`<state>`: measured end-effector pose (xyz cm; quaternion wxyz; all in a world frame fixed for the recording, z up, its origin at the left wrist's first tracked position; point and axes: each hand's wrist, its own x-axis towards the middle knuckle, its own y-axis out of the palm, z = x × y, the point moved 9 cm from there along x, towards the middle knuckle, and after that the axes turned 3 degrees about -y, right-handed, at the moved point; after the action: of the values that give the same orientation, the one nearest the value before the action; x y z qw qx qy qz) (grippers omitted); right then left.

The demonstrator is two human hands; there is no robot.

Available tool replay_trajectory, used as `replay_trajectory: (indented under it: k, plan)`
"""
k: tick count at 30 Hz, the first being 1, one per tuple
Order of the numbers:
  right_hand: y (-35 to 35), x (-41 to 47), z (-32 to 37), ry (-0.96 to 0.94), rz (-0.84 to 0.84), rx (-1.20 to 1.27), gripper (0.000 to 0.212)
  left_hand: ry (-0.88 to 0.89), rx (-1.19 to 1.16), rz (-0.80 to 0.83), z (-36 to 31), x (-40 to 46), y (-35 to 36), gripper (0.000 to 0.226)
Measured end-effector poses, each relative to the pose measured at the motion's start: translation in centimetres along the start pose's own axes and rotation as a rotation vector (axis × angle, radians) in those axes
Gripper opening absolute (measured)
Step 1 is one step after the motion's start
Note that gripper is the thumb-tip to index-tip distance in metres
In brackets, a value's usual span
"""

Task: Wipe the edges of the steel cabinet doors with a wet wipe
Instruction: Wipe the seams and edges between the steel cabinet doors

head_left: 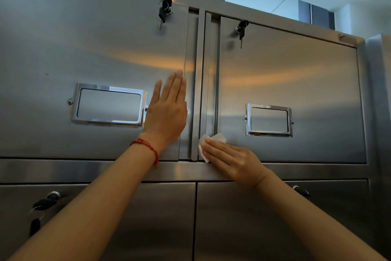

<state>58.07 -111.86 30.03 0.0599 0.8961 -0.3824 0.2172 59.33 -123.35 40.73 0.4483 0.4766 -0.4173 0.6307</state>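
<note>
Two upper steel cabinet doors fill the view: the left door (84, 53) and the right door (296, 74), meeting at a vertical centre strip (200, 83). My left hand (167, 110) lies flat with straight fingers on the left door beside its right edge. My right hand (230, 160) presses a white wet wipe (211, 140) with straight fingers against the lower left edge of the right door, near the bottom of the centre strip. Most of the wipe is hidden under my fingers.
Keys hang from the locks of the left door (165, 12) and the right door (241, 28). Each door has a chrome label frame (109, 105) (269, 120). Lower doors (275, 218) with keyed locks sit below a horizontal rail (63, 170). A red string bracelet (148, 146) circles my left wrist.
</note>
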Motion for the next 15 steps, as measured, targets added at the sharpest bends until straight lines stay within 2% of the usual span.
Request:
replay_trajectory:
  k: [7,9,15]
  plan:
    - [0.2,0.9,-1.8,0.127,-0.035,-0.007,0.03,-0.002,0.009,0.014,0.1,0.0,0.1,0.056]
    - [0.1,0.5,-1.1,0.111,-0.053,-0.006,0.023,-0.003,0.012,0.017,0.1,0.0,0.1,0.055]
    - [0.1,0.6,-1.2,0.096,-0.047,-0.039,0.023,0.003,0.016,0.019,0.0,0.0,0.1,0.056]
